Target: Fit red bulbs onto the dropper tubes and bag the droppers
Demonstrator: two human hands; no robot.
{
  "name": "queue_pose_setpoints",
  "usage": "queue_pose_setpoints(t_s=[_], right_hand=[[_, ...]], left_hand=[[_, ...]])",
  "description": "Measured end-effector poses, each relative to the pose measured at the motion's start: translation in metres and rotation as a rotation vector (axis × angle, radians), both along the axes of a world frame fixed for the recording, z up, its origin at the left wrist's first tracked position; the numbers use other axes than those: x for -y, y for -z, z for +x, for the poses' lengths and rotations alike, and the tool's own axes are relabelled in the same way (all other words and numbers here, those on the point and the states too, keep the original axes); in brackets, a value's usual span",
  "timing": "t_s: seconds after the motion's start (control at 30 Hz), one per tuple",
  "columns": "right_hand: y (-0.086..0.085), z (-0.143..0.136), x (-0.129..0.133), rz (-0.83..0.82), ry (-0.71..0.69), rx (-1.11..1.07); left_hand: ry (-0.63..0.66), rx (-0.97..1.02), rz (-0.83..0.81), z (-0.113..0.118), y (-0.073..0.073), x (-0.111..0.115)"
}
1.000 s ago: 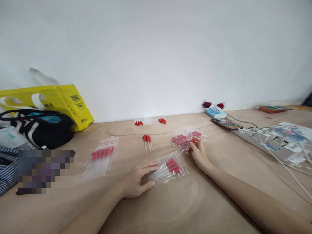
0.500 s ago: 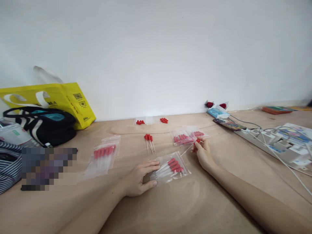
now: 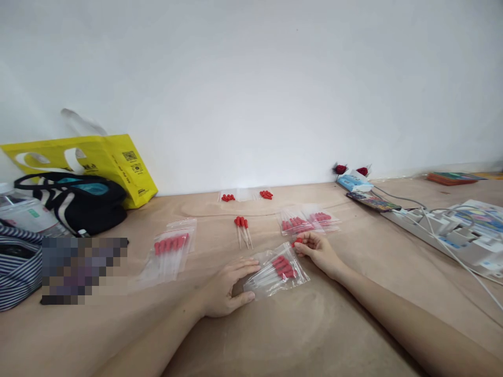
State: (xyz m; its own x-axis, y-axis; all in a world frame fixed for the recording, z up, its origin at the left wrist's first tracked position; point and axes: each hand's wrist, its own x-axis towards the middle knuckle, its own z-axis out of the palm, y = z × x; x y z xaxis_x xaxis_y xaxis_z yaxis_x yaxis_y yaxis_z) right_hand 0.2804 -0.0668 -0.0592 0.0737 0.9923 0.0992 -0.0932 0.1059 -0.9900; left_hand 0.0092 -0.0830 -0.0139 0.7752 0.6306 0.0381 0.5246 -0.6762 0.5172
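Observation:
A clear zip-lock bag [image 3: 293, 285] lies on the table with several red-bulbed glass droppers [image 3: 283, 266] inside. My left hand [image 3: 230, 285] holds its left end, thumb on the near edge and fingers along the far edge. At the bag's right end, my right hand [image 3: 316, 251] pinches another dropper [image 3: 297, 242] by its red bulb; the stem points left toward the bag, and whether it is inside I cannot tell. Beyond the bag, a few loose droppers [image 3: 242, 224] lie together.
Filled bags lie at left [image 3: 172, 245] and right [image 3: 296, 225], with small red bulbs [image 3: 228, 198] on bags near the wall. A yellow tote [image 3: 133, 178] and black bag [image 3: 94, 209] stand left. Power strips [image 3: 444, 225] with cables and a blue pack [image 3: 354, 183] lie right.
My right hand has moved left with the dropper, bringing it to the bag's right end. My left hand keeps its hold on the bag. The view has shifted slightly.

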Motion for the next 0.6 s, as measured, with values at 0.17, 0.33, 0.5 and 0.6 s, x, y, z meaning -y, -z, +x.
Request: queue_pose_setpoints(t_s=[0.17,0.33,0.5,0.6], right_hand=[[0.005,0.0011,-0.0019,0.074,-0.112,0.138],[0.0023,-0.0014,-0.0014,0.087,-0.226,0.234],[-0.0014,-0.0056,-0.006,0.014,-0.294,0.218],[-0.0013,-0.0081,-0.0079,-0.011,-0.326,0.263]], left_hand=[[-0.001,-0.002,0.004,-0.0005,0.0008,0.0002],[-0.004,-0.009,0.026,-0.0001,0.0006,0.0008],[-0.011,-0.026,0.027,-0.0006,0.0006,0.0004],[-0.017,-0.009,0.033,-0.0013,0.0015,0.0003]])
